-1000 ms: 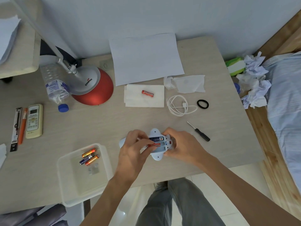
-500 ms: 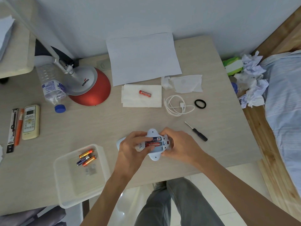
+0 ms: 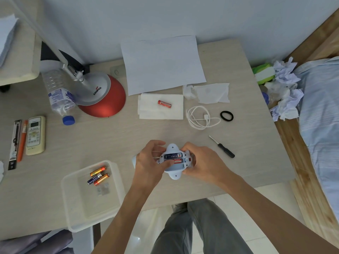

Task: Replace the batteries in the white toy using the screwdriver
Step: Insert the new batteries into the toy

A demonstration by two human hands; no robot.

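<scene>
The white toy (image 3: 175, 172) lies belly-up near the table's front edge, its battery bay uncovered. Two batteries sit in the bay: a dark one at the back and a red one (image 3: 177, 160) beside it. My left hand (image 3: 149, 162) grips the toy's left side, thumb pressing the red battery. My right hand (image 3: 202, 162) grips the toy's right end. One more red battery (image 3: 164, 104) rests on a folded tissue (image 3: 146, 110). The black-handled screwdriver (image 3: 222, 147) lies right of my hands, untouched.
A clear plastic tray (image 3: 77, 204) at front left holds three used batteries (image 3: 98, 176). A red lamp base (image 3: 104, 99), water bottle (image 3: 58, 92), remote (image 3: 35, 135), white cable (image 3: 200, 117), black ring (image 3: 226, 116) and paper sheet (image 3: 163, 63) lie further back.
My left thumb has pushed the red battery lower into the bay. Both hands stay on the toy.
</scene>
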